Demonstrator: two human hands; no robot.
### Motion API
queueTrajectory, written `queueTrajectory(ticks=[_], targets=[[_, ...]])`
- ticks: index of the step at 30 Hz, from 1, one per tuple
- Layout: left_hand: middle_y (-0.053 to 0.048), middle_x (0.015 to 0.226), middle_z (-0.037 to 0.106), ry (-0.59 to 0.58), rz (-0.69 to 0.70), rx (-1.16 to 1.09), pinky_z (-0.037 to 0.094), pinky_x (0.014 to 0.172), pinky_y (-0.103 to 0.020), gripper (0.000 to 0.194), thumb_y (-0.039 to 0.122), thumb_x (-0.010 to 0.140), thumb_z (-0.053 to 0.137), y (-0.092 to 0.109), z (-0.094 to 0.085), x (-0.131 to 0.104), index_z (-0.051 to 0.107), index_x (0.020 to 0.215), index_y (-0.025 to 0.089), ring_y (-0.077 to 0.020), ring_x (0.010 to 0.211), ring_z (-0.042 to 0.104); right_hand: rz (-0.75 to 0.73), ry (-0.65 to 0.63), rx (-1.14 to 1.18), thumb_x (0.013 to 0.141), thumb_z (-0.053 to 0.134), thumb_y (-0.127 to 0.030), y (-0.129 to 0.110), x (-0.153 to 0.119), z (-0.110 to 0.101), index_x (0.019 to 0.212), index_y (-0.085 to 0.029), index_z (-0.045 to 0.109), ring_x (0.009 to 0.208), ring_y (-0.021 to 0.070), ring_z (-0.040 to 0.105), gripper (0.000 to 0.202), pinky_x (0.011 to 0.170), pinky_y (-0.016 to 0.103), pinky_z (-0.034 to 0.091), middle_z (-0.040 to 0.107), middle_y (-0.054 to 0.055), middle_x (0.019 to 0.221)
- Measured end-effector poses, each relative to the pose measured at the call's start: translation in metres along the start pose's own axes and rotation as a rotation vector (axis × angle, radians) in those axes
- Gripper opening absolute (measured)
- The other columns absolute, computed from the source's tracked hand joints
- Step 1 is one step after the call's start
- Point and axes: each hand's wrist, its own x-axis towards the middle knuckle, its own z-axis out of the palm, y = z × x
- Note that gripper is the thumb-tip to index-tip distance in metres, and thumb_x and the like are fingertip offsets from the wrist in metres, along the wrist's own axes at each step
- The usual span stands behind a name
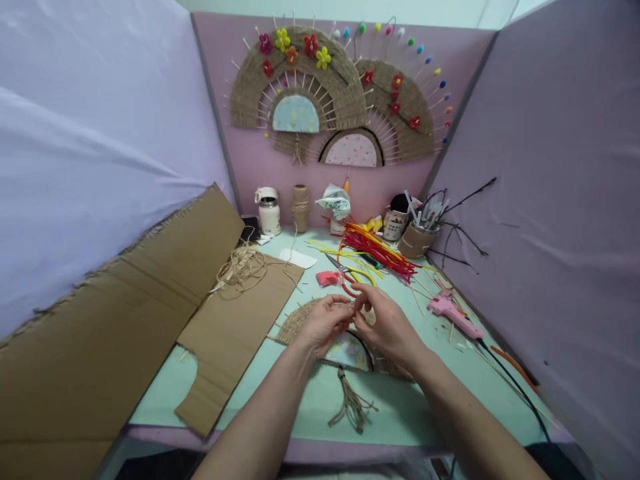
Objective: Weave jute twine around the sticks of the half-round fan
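Note:
On the pale green table lies a twine-woven fan [295,323] with a floral half-round centre [345,351] and a twine tassel [354,403] hanging toward the front edge. Over its upper part, my left hand [329,321] and my right hand [383,319] meet at the fingertips. The fingers of both are bent and pinched together; whatever they hold is too small to make out. Just beyond the hands are a small red packet [328,278] and pliers with orange and yellow handles [367,274].
Cardboard sheets [245,313] and tangled twine [243,268] lie at the left. Pipe cleaners [383,253] spread behind the hands. A pink glue gun [456,316] with a black cord rests at the right, near a pot [419,239] of sticks and twigs. Finished fans [345,73] hang behind.

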Motion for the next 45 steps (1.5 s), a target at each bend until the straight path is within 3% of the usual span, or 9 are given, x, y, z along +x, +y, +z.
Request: queueTrajectory(ticks=[5,9,13,17,26,40,45], targets=[[-0.001,0.07,0.06,-0.024,0.018,0.036,0.038,0.056,-0.019,0.028,0.012,0.058,0.074,0.004,0.0,-0.001,0.059,0.082,0.013,-0.0063,0.058,0.052,-0.038,-0.053,-0.055,0.075,0.053,-0.013,0.006,0.012,-0.008,0.118,-0.019,0.049,0.08,0.0196,0.058,0.043,0.076,0.035,0.047,0.064,0.005,0.086],[0.001,0.067,0.058,-0.012,-0.015,-0.053,0.04,0.055,-0.017,0.023,0.011,0.062,0.072,0.003,-0.007,0.003,0.062,0.083,0.013,-0.0055,0.056,0.051,0.142,0.091,0.047,0.074,0.052,-0.015,0.037,0.045,-0.007,0.107,-0.017,0.053,0.071,0.016,0.058,0.032,0.07,0.03,0.047,0.064,0.002,0.079],[-0.001,0.069,0.059,0.004,-0.025,-0.299,0.044,0.058,-0.016,0.019,0.009,0.069,0.069,0.005,-0.015,0.008,0.065,0.087,0.01,-0.0054,0.059,0.054,0.196,0.064,0.102,0.073,0.054,-0.015,0.072,0.078,0.018,0.1,-0.016,0.055,0.068,0.0143,0.059,0.027,0.068,0.027,0.045,0.066,0.001,0.076],[-0.002,0.07,0.058,-0.002,0.004,-0.473,0.046,0.06,-0.016,0.009,0.01,0.075,0.067,0.007,-0.018,0.011,0.063,0.083,0.009,-0.0058,0.062,0.054,0.209,-0.036,0.055,0.072,0.054,-0.011,0.087,0.094,0.045,0.1,-0.016,0.056,0.068,0.0141,0.06,0.028,0.068,0.026,0.043,0.067,0.002,0.076],[0.002,0.065,0.049,0.098,0.039,-0.508,0.04,0.049,-0.013,0.021,0.024,0.074,0.072,0.008,-0.023,0.014,0.054,0.074,0.013,-0.0043,0.055,0.048,0.224,-0.136,-0.054,0.07,0.055,-0.009,0.089,0.092,0.057,0.104,-0.016,0.055,0.068,0.0147,0.058,0.035,0.064,0.025,0.04,0.066,0.002,0.077],[0.002,0.063,0.052,0.167,0.049,-0.538,0.041,0.048,-0.012,0.018,0.019,0.076,0.07,0.007,-0.023,0.016,0.053,0.071,0.013,-0.0036,0.053,0.05,0.088,-0.157,-0.311,0.082,0.047,-0.013,0.084,0.078,0.062,0.106,-0.016,0.058,0.082,0.0213,0.058,0.026,0.07,0.028,0.04,0.067,0.009,0.087],[0.003,0.062,0.051,0.178,0.06,-0.526,0.041,0.048,-0.012,0.021,0.021,0.073,0.073,0.006,-0.023,0.016,0.053,0.071,0.014,-0.0035,0.053,0.05,0.055,-0.12,-0.297,0.083,0.046,-0.014,0.08,0.075,0.058,0.106,-0.016,0.058,0.088,0.023,0.058,0.026,0.074,0.03,0.041,0.067,0.01,0.092]])
